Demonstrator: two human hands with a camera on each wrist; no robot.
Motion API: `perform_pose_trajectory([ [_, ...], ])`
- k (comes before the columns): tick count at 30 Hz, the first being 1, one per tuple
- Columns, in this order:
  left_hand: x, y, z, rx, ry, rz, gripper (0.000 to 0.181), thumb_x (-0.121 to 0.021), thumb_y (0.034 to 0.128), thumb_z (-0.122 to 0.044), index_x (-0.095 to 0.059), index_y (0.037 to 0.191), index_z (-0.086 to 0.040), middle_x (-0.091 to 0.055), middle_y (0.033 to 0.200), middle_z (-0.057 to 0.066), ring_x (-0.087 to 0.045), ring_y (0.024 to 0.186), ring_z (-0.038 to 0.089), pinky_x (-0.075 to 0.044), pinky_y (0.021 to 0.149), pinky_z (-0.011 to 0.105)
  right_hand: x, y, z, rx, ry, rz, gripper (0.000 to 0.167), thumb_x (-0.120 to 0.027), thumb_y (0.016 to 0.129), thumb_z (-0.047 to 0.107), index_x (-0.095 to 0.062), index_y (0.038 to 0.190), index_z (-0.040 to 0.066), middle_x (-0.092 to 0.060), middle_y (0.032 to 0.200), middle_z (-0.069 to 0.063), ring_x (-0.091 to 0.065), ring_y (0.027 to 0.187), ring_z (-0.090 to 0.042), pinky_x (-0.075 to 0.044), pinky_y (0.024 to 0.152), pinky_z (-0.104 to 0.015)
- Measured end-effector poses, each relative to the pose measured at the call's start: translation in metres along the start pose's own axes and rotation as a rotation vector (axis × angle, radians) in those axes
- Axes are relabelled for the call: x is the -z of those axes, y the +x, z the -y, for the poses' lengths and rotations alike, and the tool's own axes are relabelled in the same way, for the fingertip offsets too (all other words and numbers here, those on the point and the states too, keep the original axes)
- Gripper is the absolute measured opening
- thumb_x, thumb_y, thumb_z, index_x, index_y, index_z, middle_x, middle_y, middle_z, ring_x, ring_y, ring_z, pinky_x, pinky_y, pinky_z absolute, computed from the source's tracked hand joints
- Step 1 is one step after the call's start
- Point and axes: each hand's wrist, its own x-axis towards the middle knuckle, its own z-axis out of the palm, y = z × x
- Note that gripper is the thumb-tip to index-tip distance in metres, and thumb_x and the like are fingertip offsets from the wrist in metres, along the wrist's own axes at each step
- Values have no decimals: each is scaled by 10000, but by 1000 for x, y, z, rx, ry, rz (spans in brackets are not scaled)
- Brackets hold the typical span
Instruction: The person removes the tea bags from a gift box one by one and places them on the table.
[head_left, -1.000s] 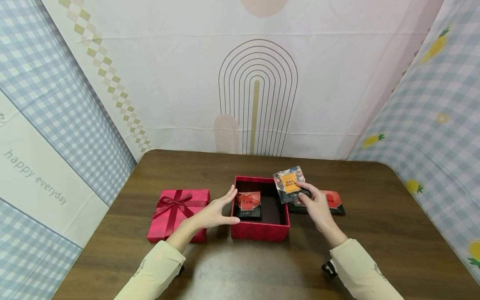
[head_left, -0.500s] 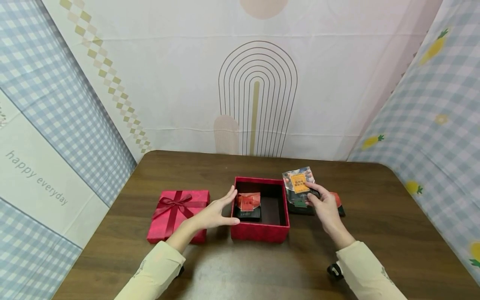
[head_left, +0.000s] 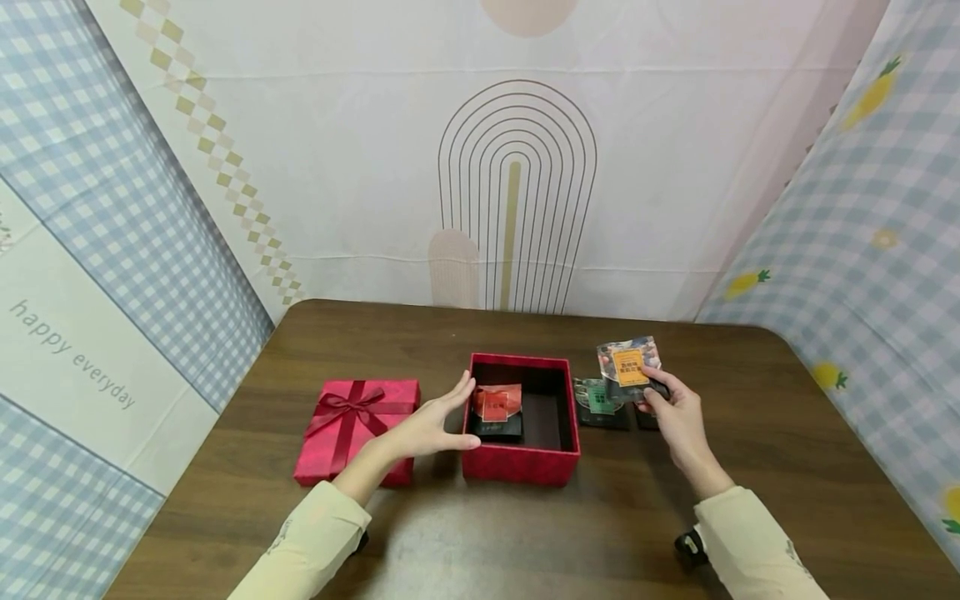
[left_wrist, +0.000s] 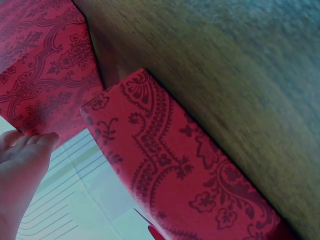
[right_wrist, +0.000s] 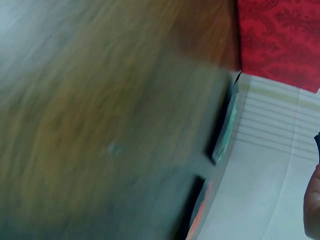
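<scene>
My left hand (head_left: 431, 427) rests against the left side of the red gift box (head_left: 521, 465), fingers and thumb fairly straight. The left wrist view shows its fingertips (left_wrist: 47, 141) at the patterned box (left_wrist: 45, 75). Inside the box, a sachet with a red label (head_left: 497, 407) leans at the left; the right part shows the dark bottom. My right hand (head_left: 682, 421) pinches the lower right corner of a sachet with an orange label (head_left: 628, 369), above the table. Beneath it lie a green-labelled sachet (head_left: 600, 403) and another sachet (head_left: 647, 418), mostly hidden, with a red edge (right_wrist: 200, 207) in the right wrist view.
The red lid (head_left: 358, 425) with a ribbon bow lies left of the box, partly behind my left forearm. A brown wooden table (head_left: 480, 533) carries everything. A patterned cloth (head_left: 360, 167) hangs behind it, with checked cloths (head_left: 862, 250) at the sides.
My right hand has carried the orange-labelled sachet to the right, away from the box's right edge. The green-labelled sachet now shows; the red-labelled one beside it is mostly covered. My left hand stays put.
</scene>
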Motion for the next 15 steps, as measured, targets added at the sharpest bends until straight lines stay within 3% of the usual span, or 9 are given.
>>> perform_pose_trajectory([
  [8, 1, 0, -1, -3, -2, 0, 884, -661, 832, -331, -117, 1456, -23, 24, 1528, 96, -118, 1375, 279, -196, 1083, 456, 24, 8, -21, 63, 45, 35, 341, -475, 884, -60, -513, 1222, -85, -583, 915, 70, -603, 652, -22, -502, 593, -168],
  [15, 0, 0, -1, 4, -5, 3, 881, -656, 834, -335, -115, 1457, -25, 25, 1528, 91, -111, 1376, 274, -189, 1086, 453, 51, 20, -50, 38, 30, 24, 305, -555, 881, 36, -622, 1171, 103, -584, 987, 101, -593, 691, -8, -506, 598, -164],
])
